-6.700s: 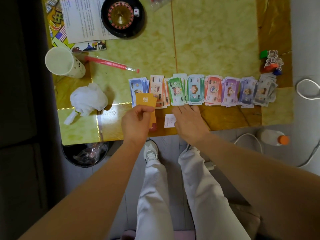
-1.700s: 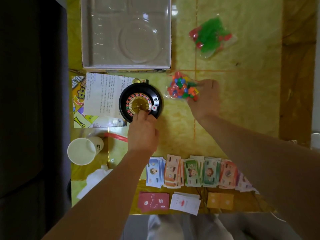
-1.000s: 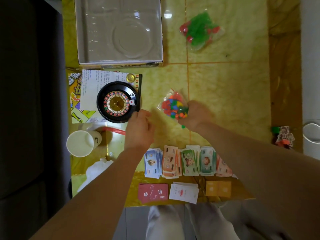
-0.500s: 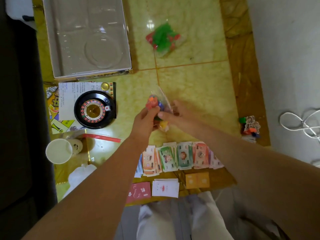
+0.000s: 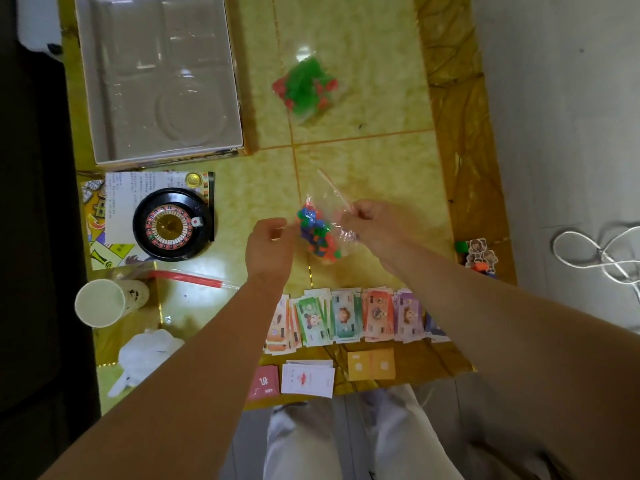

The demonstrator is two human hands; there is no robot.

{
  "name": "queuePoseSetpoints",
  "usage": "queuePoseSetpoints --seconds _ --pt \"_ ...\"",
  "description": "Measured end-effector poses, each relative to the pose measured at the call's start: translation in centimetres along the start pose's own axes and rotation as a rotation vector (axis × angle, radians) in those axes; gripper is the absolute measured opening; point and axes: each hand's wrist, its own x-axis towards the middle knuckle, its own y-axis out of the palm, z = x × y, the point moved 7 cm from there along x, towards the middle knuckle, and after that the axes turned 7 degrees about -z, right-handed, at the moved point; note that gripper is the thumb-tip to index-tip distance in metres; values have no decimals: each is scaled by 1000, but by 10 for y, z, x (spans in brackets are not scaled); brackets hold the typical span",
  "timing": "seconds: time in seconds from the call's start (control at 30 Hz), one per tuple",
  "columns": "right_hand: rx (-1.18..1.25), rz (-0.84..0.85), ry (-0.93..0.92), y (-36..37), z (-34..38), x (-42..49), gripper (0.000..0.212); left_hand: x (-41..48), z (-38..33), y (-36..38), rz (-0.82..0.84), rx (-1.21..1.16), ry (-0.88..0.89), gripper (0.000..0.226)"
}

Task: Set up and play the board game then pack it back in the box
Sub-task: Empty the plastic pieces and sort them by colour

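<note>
Setting-up stage here, and right now it's all about the little bag of coloured pieces (image 5: pixel 317 233), which is up off the worktop (image 5: pixel 363 150), between my two hands and over the middle of it. My right hand (image 5: pixel 372 223) has the clear plastic pinched near the top, just below the red zip strip (image 5: pixel 334 187). That strip sticks out past my knuckles, slanting away from me and to the left. The pieces have all sagged to the end nearest me, so the bag's long axis runs roughly away from me, with the mouth at the far end. My left hand (image 5: pixel 268 249) is just beside the bag on its left, fingers curled in. Honestly I can't tell whether it has any plastic or is only next to it. The way I see it, the next bit is getting the zip open. The right hand is the one at the mouth, so the left has to reach up past the pieces to catch the other lip. Further out, the second bag (image 5: pixel 304 88) of green and red bits lies at the far side, beside the open box (image 5: pixel 156 81). The roulette wheel (image 5: pixel 172 225) sits to my left on the rule sheet (image 5: pixel 131 188). The paper money (image 5: pixel 346 318) is fanned in a row close to me, with three card stacks (image 5: pixel 308 377) at the near edge. There's a paper cup (image 5: pixel 100 303) off to the left too.
</note>
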Motion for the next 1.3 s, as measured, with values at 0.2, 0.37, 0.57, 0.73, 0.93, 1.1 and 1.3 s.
queuePoseSetpoints --seconds 0.2,0.37,0.57,0.73,0.93,1.1,1.3 --pt "-160 135 -75 15 30 -19 14 -16 -38 14 113 -33 60 22" --pt "-234 165 -109 12 34 -24 8 -24 -41 8 120 -74 -7 28" --pt "-271 123 -97 16 29 -25 15 -30 -38 2 38 -18 15 19" --pt "-125 220 -26 15 28 -39 12 -30 -34 -4 -19 42 40 21" --pt "-150 -209 -43 -19 20 -19 20 -31 -36 -25 -143 366 141 28" --pt "-242 -132 -154 -5 36 -24 17 -26 -32 -20 -60 375 223 30" --pt "-227 -23 -124 6 43 -21 7 -27 -31 -6 295 260 441 96"
